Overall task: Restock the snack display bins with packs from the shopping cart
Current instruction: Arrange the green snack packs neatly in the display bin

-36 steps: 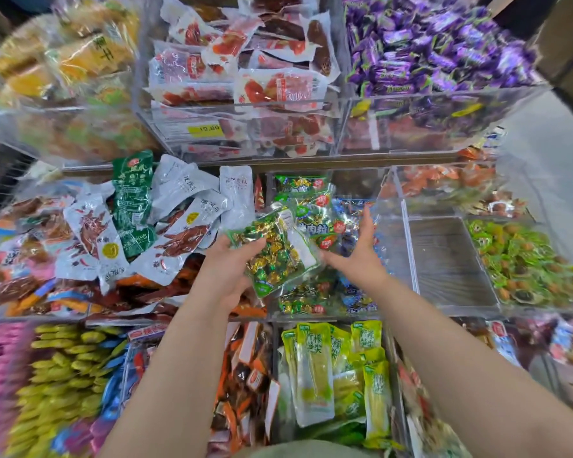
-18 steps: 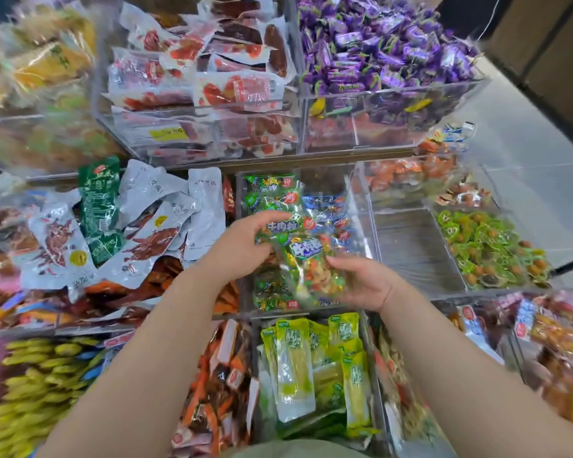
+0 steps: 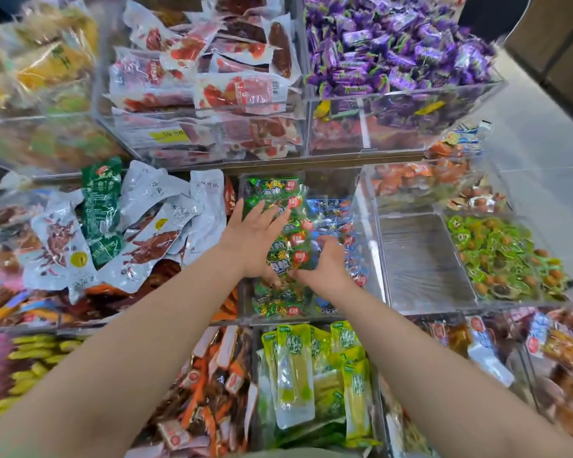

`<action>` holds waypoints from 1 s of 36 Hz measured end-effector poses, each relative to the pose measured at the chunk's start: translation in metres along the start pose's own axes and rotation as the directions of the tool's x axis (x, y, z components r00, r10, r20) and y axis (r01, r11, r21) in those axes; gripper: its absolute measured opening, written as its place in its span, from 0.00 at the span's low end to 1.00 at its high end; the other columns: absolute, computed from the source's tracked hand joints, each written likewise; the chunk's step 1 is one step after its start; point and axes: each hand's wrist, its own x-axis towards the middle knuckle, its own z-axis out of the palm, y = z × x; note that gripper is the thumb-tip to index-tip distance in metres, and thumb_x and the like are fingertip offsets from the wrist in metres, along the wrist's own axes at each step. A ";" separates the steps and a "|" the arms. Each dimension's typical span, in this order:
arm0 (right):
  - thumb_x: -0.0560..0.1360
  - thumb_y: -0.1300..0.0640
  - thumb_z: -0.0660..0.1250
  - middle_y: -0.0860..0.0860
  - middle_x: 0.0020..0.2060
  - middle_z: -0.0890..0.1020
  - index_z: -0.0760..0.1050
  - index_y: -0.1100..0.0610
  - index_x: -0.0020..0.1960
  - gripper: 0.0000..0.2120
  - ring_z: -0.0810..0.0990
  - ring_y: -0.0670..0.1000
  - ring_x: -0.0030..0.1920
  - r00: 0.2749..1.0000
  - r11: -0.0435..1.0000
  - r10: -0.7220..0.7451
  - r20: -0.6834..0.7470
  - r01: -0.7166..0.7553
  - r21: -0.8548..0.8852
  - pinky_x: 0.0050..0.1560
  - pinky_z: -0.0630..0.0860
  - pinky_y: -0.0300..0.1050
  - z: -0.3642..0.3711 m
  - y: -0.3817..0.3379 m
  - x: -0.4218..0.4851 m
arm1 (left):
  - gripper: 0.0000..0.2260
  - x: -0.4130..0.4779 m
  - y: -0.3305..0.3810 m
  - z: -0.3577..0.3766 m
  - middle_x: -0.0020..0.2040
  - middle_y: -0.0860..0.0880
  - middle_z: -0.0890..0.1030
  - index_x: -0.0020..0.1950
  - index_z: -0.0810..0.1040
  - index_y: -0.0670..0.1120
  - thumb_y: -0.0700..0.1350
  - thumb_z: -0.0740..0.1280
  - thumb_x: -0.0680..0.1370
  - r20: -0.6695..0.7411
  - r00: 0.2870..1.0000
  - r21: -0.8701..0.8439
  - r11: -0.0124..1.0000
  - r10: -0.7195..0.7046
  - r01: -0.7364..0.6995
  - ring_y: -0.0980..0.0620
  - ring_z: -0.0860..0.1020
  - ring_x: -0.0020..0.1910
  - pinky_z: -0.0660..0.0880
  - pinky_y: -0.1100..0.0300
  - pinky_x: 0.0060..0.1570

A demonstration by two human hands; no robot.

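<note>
— What is the setting?
— A shop aisle: a pale tiled floor (image 3: 543, 153) on the right, and a stepped display of clear plastic bins filling the rest of the view.

— What fills the bins?
— On the far tier, purple candies (image 3: 394, 44) are on the right and red vacuum packs (image 3: 212, 77) are left of them. On the middle tier, grey pouches (image 3: 153, 226) are heaped at the left and green-wrapped sweets (image 3: 503, 252) lie at the right. On the near tier there are yellow-green packs (image 3: 295, 375).

— And the bin being stocked?
— The middle bin (image 3: 366, 206) on the centre tier. A row of green packs runs down its left half, with blue packs (image 3: 331, 209) along its right half.

— Where is the pack itself?
— The green snack pack (image 3: 290, 256) lies inside that bin on top of the green row, between the two hands.

— How do the hands meet it?
— The left hand (image 3: 255, 239) lies flat on its left side, fingers straight, spread and pointing to the far end, clasping nothing. The right hand (image 3: 328, 266) is at its near right edge, fingers curled round that edge.

— Which way does it run?
— Its long axis runs near to far, in line with the row. It lies nearly flat, printed face up. I cannot tell which end is its top.
</note>
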 end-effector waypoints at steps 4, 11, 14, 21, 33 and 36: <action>0.61 0.53 0.81 0.49 0.75 0.52 0.41 0.54 0.77 0.60 0.55 0.51 0.74 0.995 0.989 -0.010 0.097 -0.004 0.147 0.69 0.57 0.43 -0.003 0.002 0.007 | 0.57 -0.008 0.006 0.003 0.69 0.45 0.64 0.79 0.40 0.47 0.77 0.63 0.63 -0.077 0.993 0.041 0.994 -0.094 0.097 0.41 0.60 0.70 0.43 0.37 0.72; 0.62 0.64 0.78 0.34 0.57 0.71 0.48 0.40 0.71 0.52 0.74 0.42 0.59 0.957 0.961 -0.198 0.214 0.146 0.235 0.53 0.72 0.28 0.003 0.002 0.019 | 0.63 0.006 0.009 -0.003 0.77 0.39 0.35 0.78 0.40 0.43 0.77 0.65 0.59 -0.082 0.995 -0.019 0.999 -0.051 0.049 0.40 0.31 0.75 0.27 0.43 0.67; 0.62 0.59 0.79 0.49 0.74 0.59 0.36 0.46 0.76 0.61 0.61 0.51 0.73 0.954 0.972 -0.139 0.266 0.080 0.221 0.70 0.65 0.52 0.002 -0.001 0.028 | 0.68 0.017 0.006 -0.005 0.77 0.40 0.33 0.76 0.29 0.46 0.75 0.69 0.56 -0.005 0.999 -0.022 0.999 -0.039 0.039 0.40 0.32 0.75 0.29 0.42 0.69; 0.63 0.46 0.78 0.30 0.59 0.69 0.43 0.44 0.76 0.55 0.70 0.34 0.62 0.961 0.988 -0.127 0.245 0.102 0.113 0.55 0.67 0.27 -0.003 -0.009 0.041 | 0.66 0.027 -0.004 -0.008 0.79 0.43 0.37 0.76 0.31 0.49 0.74 0.71 0.57 0.052 0.999 -0.029 1.000 -0.003 0.004 0.43 0.36 0.77 0.34 0.38 0.71; 0.74 0.36 0.61 0.53 0.71 0.68 0.48 0.53 0.77 0.41 0.71 0.52 0.65 0.936 0.978 -0.104 0.337 0.157 -0.134 0.56 0.65 0.39 -0.017 -0.007 0.058 | 0.67 0.029 0.000 -0.001 0.80 0.43 0.42 0.77 0.34 0.45 0.80 0.63 0.55 0.071 0.997 -0.069 0.997 -0.039 0.044 0.44 0.44 0.78 0.34 0.34 0.70; 0.77 0.40 0.58 0.56 0.72 0.66 0.56 0.57 0.76 0.34 0.64 0.55 0.71 0.972 0.982 -0.186 0.142 0.190 -0.016 0.67 0.60 0.44 -0.017 -0.004 0.061 | 0.66 0.026 -0.001 0.005 0.79 0.46 0.38 0.77 0.32 0.46 0.80 0.64 0.56 0.040 0.998 -0.103 0.994 -0.038 0.042 0.46 0.38 0.78 0.33 0.33 0.69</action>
